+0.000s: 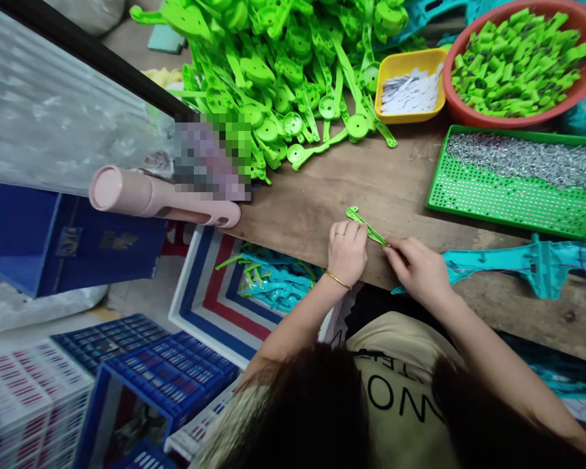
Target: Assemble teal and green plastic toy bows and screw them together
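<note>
My left hand (348, 253) is closed around one side of a slim green plastic arm (366, 225), whose hooked end points away from me. At the arm's near end, my right hand (420, 270) pinches with thumb and forefinger; anything small between those fingertips is hidden. Both hands are just above the front edge of the wooden table (371, 176). Beside my right wrist lies a long turquoise plastic part (502, 260), partly covered by that hand.
Green plastic arms (283, 85) form a large heap at the back. A yellow tray (385, 117) holds white strips. A red basin (452, 98) holds small green pieces, and a green basket (437, 205) metal bits. A pink bottle (176, 202) lies left; below is a striped-lined bin (209, 286).
</note>
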Demonstrator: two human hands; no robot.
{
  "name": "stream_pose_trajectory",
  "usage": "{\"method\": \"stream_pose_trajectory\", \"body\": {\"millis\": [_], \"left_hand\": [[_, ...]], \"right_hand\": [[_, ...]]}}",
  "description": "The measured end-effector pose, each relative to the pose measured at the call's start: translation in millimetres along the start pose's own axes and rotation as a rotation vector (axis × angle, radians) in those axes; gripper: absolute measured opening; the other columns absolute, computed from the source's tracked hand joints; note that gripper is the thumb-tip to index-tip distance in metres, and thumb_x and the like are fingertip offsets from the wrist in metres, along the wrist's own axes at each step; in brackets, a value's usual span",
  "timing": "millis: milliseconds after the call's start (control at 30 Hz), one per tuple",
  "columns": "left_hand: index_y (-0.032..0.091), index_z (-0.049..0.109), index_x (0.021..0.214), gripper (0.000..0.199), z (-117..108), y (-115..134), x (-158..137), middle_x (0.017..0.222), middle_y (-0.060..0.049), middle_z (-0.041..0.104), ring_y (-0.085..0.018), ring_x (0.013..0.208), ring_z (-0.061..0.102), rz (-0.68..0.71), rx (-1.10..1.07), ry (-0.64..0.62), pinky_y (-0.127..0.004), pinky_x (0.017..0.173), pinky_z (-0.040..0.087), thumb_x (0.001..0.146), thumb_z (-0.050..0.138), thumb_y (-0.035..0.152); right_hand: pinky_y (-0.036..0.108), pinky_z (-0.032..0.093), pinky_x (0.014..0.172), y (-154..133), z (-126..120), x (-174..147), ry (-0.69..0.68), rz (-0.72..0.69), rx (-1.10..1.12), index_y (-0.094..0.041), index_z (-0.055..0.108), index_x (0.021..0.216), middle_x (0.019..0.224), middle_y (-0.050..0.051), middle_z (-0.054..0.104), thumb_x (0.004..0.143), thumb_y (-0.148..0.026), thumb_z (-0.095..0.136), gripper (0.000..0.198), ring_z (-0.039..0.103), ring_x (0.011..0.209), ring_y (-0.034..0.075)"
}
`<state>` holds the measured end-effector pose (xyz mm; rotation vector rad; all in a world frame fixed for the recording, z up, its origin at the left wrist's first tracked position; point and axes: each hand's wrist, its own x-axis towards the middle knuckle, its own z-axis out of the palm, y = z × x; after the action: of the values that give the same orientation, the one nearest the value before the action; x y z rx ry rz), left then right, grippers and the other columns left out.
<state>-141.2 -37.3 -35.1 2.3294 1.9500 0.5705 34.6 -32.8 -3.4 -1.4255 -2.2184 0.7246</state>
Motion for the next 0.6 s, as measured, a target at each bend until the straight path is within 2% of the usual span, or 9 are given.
{"method": "stream_pose_trajectory", "body": {"millis": [100, 200, 333, 433, 500, 600], "left_hand": [[0.013, 0.061, 0.122, 0.037, -3, 2, -7, 0.108, -0.016, 0.066, -0.029, 0.101, 0.056, 0.057, 0.058, -0.077, -0.048, 0.1, 0.037, 0.094, 0.039, 0.019], [0.012, 0.059, 0.127, 0.04, -5, -2, -11, 0.111, -0.017, 0.065, -0.028, 0.103, 0.057, 0.058, 0.056, -0.099, -0.047, 0.104, 0.037, 0.094, 0.038, 0.019], [0.014, 0.061, 0.123, 0.036, -10, -10, -7, 0.118, -0.016, 0.064, -0.026, 0.114, 0.055, 0.053, -0.129, -0.021, -0.046, 0.103, 0.041, 0.094, 0.04, 0.019], [0.017, 0.056, 0.13, 0.038, -8, -8, -3, 0.136, -0.015, 0.056, -0.025, 0.135, 0.044, 0.096, -0.266, -0.007, -0.048, 0.114, 0.032, 0.097, 0.04, 0.023], [0.021, 0.056, 0.13, 0.036, -4, -6, -2, 0.138, -0.011, 0.056, -0.023, 0.139, 0.041, 0.118, -0.305, -0.052, -0.049, 0.117, 0.028, 0.099, 0.039, 0.024], [0.022, 0.06, 0.126, 0.035, 3, -4, -3, 0.133, -0.009, 0.061, -0.022, 0.136, 0.045, 0.108, -0.29, -0.071, -0.048, 0.117, 0.03, 0.099, 0.038, 0.023]], "right_hand": [[0.028, 0.047, 0.069, 4, 1, -2, -0.012, -0.015, 0.009, -0.019, 0.068, 0.105, 0.093, 0.008, 0.071, 0.098, -0.037, 0.043, 0.031, 0.066, 0.082, 0.018], [0.028, 0.048, 0.071, 6, 2, -2, -0.026, -0.04, 0.001, -0.02, 0.068, 0.106, 0.095, 0.008, 0.072, 0.098, -0.038, 0.043, 0.032, 0.067, 0.085, 0.019], [0.03, 0.048, 0.072, 6, -1, 2, -0.014, 0.01, 0.086, -0.018, 0.069, 0.103, 0.092, 0.008, 0.072, 0.096, -0.037, 0.047, 0.029, 0.067, 0.084, 0.019], [0.031, 0.049, 0.073, 6, -9, 7, -0.012, 0.044, 0.193, -0.019, 0.07, 0.099, 0.091, 0.007, 0.072, 0.093, -0.033, 0.053, 0.024, 0.066, 0.082, 0.019], [0.03, 0.049, 0.072, 5, -17, 10, -0.058, 0.086, 0.281, -0.019, 0.071, 0.098, 0.087, 0.006, 0.072, 0.09, -0.032, 0.056, 0.021, 0.066, 0.079, 0.018], [0.029, 0.049, 0.068, 6, -30, 15, -0.2, 0.162, 0.375, -0.019, 0.072, 0.1, 0.088, 0.005, 0.073, 0.087, -0.03, 0.057, 0.023, 0.065, 0.076, 0.017]]}}
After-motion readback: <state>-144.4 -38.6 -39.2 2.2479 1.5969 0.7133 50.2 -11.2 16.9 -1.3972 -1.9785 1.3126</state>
